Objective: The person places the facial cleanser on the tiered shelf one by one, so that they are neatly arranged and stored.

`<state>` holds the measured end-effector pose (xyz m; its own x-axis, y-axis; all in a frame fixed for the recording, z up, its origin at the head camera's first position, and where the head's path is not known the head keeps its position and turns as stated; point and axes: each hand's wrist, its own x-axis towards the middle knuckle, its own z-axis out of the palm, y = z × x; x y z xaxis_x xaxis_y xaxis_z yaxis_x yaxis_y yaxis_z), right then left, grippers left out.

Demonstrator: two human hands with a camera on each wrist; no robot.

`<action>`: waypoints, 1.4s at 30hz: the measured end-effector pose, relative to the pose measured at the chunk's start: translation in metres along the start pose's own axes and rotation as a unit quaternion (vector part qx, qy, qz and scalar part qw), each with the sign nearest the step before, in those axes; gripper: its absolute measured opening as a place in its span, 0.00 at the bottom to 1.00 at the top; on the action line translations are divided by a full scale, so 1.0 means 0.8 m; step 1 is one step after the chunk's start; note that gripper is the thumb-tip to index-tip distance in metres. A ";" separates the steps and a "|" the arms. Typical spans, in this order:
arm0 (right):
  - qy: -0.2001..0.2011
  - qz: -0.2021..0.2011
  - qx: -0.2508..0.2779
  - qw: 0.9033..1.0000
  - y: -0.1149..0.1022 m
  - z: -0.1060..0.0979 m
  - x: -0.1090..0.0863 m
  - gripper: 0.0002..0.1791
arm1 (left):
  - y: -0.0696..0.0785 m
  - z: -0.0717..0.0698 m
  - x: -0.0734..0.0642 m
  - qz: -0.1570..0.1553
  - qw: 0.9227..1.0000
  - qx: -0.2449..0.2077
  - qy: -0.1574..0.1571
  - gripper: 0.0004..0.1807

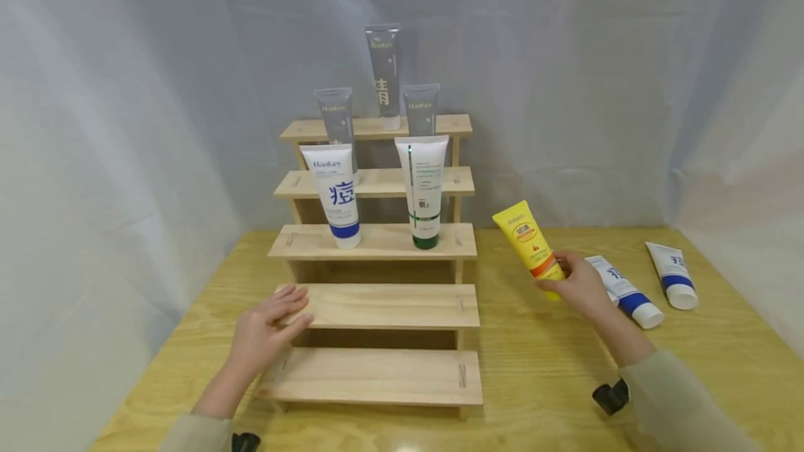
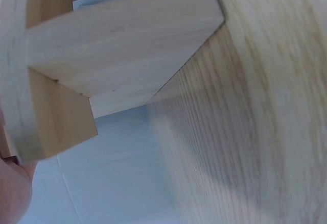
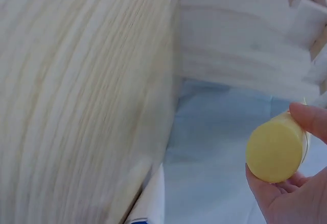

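My right hand (image 1: 574, 284) pinches a yellow squeeze tube (image 1: 529, 246) near its cap end, holding it tilted in the air to the right of the stand. In the right wrist view, the round yellow cap (image 3: 274, 151) faces the camera between thumb and fingers. My left hand (image 1: 266, 326) rests on the left end of the second-lowest step (image 1: 383, 305) of a wooden stepped stand, fingers extended over the board. The left wrist view shows the stand's side panel (image 2: 122, 40), with only a bit of the hand (image 2: 13, 191) at the edge.
Higher steps hold a white-and-blue tube (image 1: 333, 194), a white-and-green tube (image 1: 423, 190) and several grey tubes, one grey tube (image 1: 384, 75) on top. To the right, white-and-blue tubes (image 1: 672, 274) lie on the wooden table (image 1: 534, 382). A pale curtain (image 1: 565, 89) hangs behind.
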<state>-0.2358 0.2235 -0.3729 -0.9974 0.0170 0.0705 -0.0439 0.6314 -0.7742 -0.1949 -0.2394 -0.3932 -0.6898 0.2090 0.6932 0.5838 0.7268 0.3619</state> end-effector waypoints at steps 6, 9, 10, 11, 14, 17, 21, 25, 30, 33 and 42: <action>0.022 -0.019 0.047 0.998 -0.018 0.007 -0.025 0.37 | -0.001 0.000 0.000 -0.002 1.000 0.003 -0.001 0.16; 0.023 -0.031 0.069 0.997 -0.028 0.011 -0.037 0.37 | -0.001 0.000 -0.001 -0.004 1.000 0.001 -0.002 0.16; 0.022 -0.034 0.081 0.996 -0.032 0.013 -0.040 0.37 | -0.001 0.000 -0.001 -0.005 1.000 0.001 -0.002 0.16; 0.022 -0.035 0.091 0.995 -0.036 0.014 -0.044 0.37 | -0.001 0.000 -0.001 -0.005 1.000 0.000 -0.002 0.16; 0.017 -0.026 0.124 0.992 -0.046 0.018 -0.055 0.36 | -0.001 0.000 0.000 -0.006 1.000 0.000 -0.002 0.16; 0.016 -0.016 0.147 0.989 -0.056 0.021 -0.065 0.35 | -0.001 0.001 0.000 -0.003 1.000 0.002 -0.002 0.16; 0.016 -0.028 0.175 0.984 -0.066 0.030 -0.075 0.34 | -0.002 0.001 -0.001 0.000 1.000 0.002 0.000 0.16; 0.009 -0.052 0.202 0.978 -0.077 0.042 -0.082 0.32 | -0.003 0.001 -0.001 0.001 1.000 0.001 0.001 0.17; -0.005 -0.051 0.220 0.974 -0.094 0.060 -0.085 0.30 | -0.002 0.001 -0.002 0.001 1.000 -0.001 0.000 0.17; -0.012 -0.043 0.232 0.972 -0.104 0.073 -0.085 0.30 | -0.002 0.000 -0.002 0.001 1.000 -0.002 -0.001 0.16; -0.027 -0.086 0.280 0.956 -0.131 0.111 -0.081 0.29 | -0.002 0.000 -0.001 0.003 1.000 -0.003 0.004 0.16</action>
<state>-0.1718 0.0874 -0.3525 -0.9735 -0.0985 0.2065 -0.2167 0.1071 -0.9703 -0.1951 -0.2408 -0.3944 -0.6835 0.2080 0.6997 0.5897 0.7222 0.3614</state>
